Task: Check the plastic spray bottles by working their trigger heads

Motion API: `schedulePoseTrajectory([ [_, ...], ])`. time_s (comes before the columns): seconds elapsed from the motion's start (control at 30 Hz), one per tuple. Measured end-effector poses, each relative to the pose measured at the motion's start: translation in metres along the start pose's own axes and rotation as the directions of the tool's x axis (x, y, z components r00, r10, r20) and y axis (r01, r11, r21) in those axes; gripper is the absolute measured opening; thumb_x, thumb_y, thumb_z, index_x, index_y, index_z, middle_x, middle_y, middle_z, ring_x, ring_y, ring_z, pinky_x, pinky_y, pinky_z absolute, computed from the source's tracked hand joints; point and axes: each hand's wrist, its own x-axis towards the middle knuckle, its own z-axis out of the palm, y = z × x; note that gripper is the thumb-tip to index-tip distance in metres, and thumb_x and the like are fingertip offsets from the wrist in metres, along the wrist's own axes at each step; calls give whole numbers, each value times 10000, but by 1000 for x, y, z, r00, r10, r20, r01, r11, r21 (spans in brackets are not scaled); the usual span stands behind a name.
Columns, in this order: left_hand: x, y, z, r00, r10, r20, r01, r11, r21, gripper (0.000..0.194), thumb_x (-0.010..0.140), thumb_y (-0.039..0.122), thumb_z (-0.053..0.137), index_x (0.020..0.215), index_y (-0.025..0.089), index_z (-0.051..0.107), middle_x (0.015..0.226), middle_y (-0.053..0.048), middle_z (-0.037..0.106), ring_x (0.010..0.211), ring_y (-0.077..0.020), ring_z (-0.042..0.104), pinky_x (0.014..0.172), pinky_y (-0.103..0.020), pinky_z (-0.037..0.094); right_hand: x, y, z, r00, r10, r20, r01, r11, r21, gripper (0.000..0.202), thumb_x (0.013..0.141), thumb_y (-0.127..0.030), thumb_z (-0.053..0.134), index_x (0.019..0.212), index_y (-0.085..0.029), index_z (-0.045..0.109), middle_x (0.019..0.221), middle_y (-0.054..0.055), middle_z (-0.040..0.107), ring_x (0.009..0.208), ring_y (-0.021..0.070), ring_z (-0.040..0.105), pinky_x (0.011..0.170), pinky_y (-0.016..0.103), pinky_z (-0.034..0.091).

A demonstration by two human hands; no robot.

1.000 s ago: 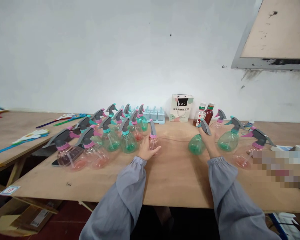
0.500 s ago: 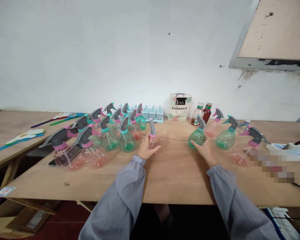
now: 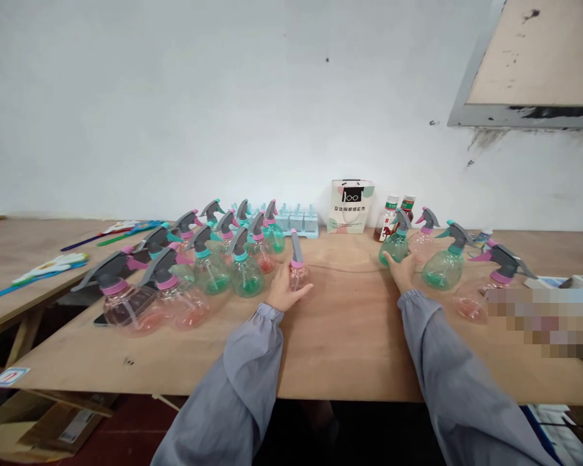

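Note:
Around the lower left side of a pink spray bottle [image 3: 300, 274] curves my left hand [image 3: 284, 290], its thumb reaching across the front; the bottle stands upright on the wooden table [image 3: 340, 349]. On the right, my right hand [image 3: 402, 270] holds a green spray bottle [image 3: 393, 248] from its near right side, with the fingers partly hidden. Several pink and green spray bottles stand in a group left of my left hand, among them a green one [image 3: 247, 278]. Right of my right hand are another green bottle [image 3: 443, 268] and pink bottles [image 3: 470, 304].
Against the wall are a paper bag [image 3: 350, 207], two sauce bottles [image 3: 387, 219] and a light blue mould tray [image 3: 304, 224]. A dark phone [image 3: 102, 318] lies behind the left bottles. Colourful hand-shaped items [image 3: 53, 265] lie on the left table.
My right hand and the green spray bottle with it have moved right and away from me, closer to the pink bottle at the back. My left hand and its bottle have hardly moved.

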Motion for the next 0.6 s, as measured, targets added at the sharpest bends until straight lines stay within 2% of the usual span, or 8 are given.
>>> schedulePoseTrajectory([
  [0.2, -1, 1, 0, 1000, -3, 9, 3, 1000, -6, 766, 698, 411, 804, 1341, 192, 450, 1266, -145, 604, 1245, -332, 573, 1079, -519, 435, 0, -8, -2, 989, 137, -53, -137, 991, 11, 1068, 631, -747, 710, 1331, -5, 396, 1369, 351, 479, 1340, 416, 434, 1125, 522, 336],
  [0.27, -1, 2, 1, 1000, -3, 7, 3, 1000, -11, 780, 706, 421, 795, 1361, 185, 442, 1293, -155, 594, 1271, -339, 557, 1096, -526, 421, -9, -14, -5, 984, 139, -112, -137, 990, 25, 1069, 636, -766, 691, 1335, -16, 388, 1366, 332, 475, 1336, 410, 428, 1143, 537, 312],
  [0.33, -3, 3, 3, 1000, 9, 16, -9, 1000, -19, 803, 729, 423, 771, 1405, 181, 412, 1351, -164, 570, 1309, -343, 532, 1123, -533, 400, -27, -24, -9, 986, 85, -144, -74, 994, 78, 990, 705, -783, 611, 1337, -56, 379, 1360, 296, 469, 1308, 382, 445, 1133, 555, 324],
  [0.4, -4, 5, 6, 997, 42, 62, -40, 998, -40, 835, 753, 406, 744, 1460, 178, 363, 1411, -170, 541, 1345, -342, 507, 1149, -532, 378, -52, -39, -11, 996, -34, -80, 47, 986, 161, 855, 789, -779, 508, 1308, -108, 401, 1329, 253, 478, 1257, 349, 477, 1100, 562, 368],
  [0.43, -5, 6, 9, 993, 61, 99, -56, 997, -58, 850, 764, 395, 731, 1484, 176, 335, 1433, -171, 529, 1360, -340, 496, 1159, -528, 370, -66, -48, -12, 993, -117, -1, 114, 970, 214, 792, 814, -768, 485, 1285, -135, 422, 1300, 227, 493, 1221, 333, 502, 1084, 558, 390],
  [0.53, -9, 12, 18, 977, 100, 187, -80, 991, -109, 886, 792, 404, 708, 1532, 180, 275, 1469, -175, 508, 1388, -339, 472, 1171, -528, 359, -107, -86, -12, 923, -316, 222, 209, 892, 400, 615, 869, -681, 511, 1267, -216, 454, 1263, 153, 536, 1209, 296, 529, 1098, 542, 393],
  [0.6, -12, 16, 25, 972, 115, 205, -93, 989, -114, 923, 797, 468, 713, 1550, 199, 251, 1484, -174, 496, 1393, -349, 462, 1165, -544, 356, -127, -115, -13, 865, -409, 290, 222, 830, 511, 604, 882, -624, 547, 1336, -245, 424, 1353, 143, 507, 1289, 295, 497, 1126, 543, 377],
])
